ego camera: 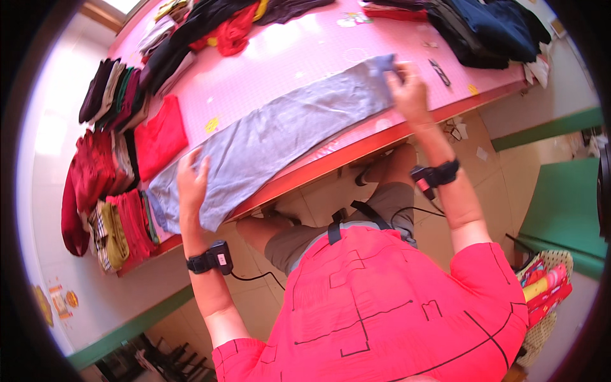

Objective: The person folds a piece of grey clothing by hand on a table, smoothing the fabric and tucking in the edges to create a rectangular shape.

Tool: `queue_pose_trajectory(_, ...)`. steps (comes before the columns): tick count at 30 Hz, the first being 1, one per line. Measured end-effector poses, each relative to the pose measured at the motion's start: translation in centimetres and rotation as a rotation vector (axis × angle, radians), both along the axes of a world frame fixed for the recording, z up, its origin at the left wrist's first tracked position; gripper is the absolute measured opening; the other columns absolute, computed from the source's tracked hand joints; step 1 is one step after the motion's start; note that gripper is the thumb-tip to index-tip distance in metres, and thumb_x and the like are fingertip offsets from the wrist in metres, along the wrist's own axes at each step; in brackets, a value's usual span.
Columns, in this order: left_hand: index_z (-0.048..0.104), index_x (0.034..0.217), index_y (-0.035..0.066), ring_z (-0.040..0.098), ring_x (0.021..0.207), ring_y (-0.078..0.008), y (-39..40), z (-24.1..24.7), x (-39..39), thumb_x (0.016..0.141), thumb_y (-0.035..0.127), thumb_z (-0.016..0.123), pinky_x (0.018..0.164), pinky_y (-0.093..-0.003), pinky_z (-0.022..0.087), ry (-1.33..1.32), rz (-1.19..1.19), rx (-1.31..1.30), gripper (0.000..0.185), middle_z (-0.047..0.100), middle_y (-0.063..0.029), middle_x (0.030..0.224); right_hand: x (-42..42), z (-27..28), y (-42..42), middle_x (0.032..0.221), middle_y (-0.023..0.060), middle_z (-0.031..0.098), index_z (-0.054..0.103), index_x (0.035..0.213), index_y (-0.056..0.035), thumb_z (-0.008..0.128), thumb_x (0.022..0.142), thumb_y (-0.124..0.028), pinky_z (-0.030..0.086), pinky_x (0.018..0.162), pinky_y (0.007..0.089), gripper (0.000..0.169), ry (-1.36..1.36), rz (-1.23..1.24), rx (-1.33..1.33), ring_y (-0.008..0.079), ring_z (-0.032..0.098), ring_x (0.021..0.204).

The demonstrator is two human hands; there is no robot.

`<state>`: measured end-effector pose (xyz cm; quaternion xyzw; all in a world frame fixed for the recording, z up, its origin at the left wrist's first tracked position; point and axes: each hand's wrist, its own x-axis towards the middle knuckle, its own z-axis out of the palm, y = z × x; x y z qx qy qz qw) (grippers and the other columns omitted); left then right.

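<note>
A long piece of grey-blue cloth [286, 129], apparently a folded garment, lies slantwise along the near edge of the pink-covered table. My left hand [192, 176] rests over its left part, fingers apart; whether it presses on the cloth I cannot tell. My right hand [408, 90] is at the cloth's far right end, with a darker bunched part of it between thumb and fingers. A pair of small thread snips [439, 72] lies on the table to the right of my right hand.
A folded red cloth [162, 137] lies beyond my left hand. Stacks of folded clothes [112, 95] line the left side. Dark garments [210, 28] lie at the back, and a dark blue pile [491, 31] at the back right. The table's red edge [305, 167] runs before my knees.
</note>
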<state>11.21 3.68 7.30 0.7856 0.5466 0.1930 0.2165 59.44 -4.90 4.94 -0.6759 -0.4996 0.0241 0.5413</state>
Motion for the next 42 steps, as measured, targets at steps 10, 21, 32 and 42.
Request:
queue_pose_trajectory(10, 0.055, 0.115, -0.003, 0.061, 0.081, -0.0121, 0.5, -4.2, 19.3, 0.096, 0.020, 0.054, 0.072, -0.0286, 0.054, -0.622, -0.190, -0.764, 0.030, 0.062, -0.0040, 0.095, -2.2, 1.1, -0.4, 0.088, 0.0147, 0.067, 0.063, 0.105, -0.0041, 0.065, 0.084, -0.022, 0.051, 0.076, 0.0347, 0.028, 0.011, 0.237, -0.288, 0.0265, 0.065, 0.082)
queue_pose_trajectory(21, 0.060, 0.102, -0.003, 0.057, 0.070, -0.0136, 1.0, -7.0, 17.9, 0.091, 0.022, 0.056, 0.061, -0.0311, 0.050, -0.534, -0.168, -0.368, 0.027, 0.062, -0.0072, 0.081, 8.2, -4.3, 1.1, 0.074, 0.0024, 0.063, 0.060, 0.075, -0.0030, 0.070, 0.076, -0.014, 0.046, 0.063, 0.0253, 0.015, 0.239, 0.141, -0.270, 0.0088, 0.057, 0.069)
queue_pose_trajectory(32, 0.059, 0.104, -0.007, 0.063, 0.068, -0.0123, 1.0, -8.3, 18.6, 0.092, 0.013, 0.056, 0.058, -0.0262, 0.055, -0.659, -0.185, -0.368, 0.024, 0.064, -0.0061, 0.084, 7.4, -2.3, -0.8, 0.069, -0.0053, 0.049, 0.056, 0.082, -0.0037, 0.070, 0.083, -0.013, 0.034, 0.054, 0.0201, 0.017, 0.074, 0.487, -0.625, 0.0032, 0.043, 0.062)
queue_pose_trajectory(42, 0.063, 0.092, -0.003, 0.064, 0.070, -0.0259, 0.8, -8.3, 18.8, 0.084, 0.023, 0.060, 0.065, -0.0375, 0.050, -0.586, -0.114, -0.220, 0.028, 0.065, -0.0174, 0.079, 10.7, -2.4, -4.1, 0.064, -0.0077, 0.044, 0.060, 0.101, -0.0068, 0.055, 0.097, -0.026, 0.029, 0.045, 0.0169, 0.020, 0.395, 0.377, -0.528, 0.0003, 0.037, 0.051)
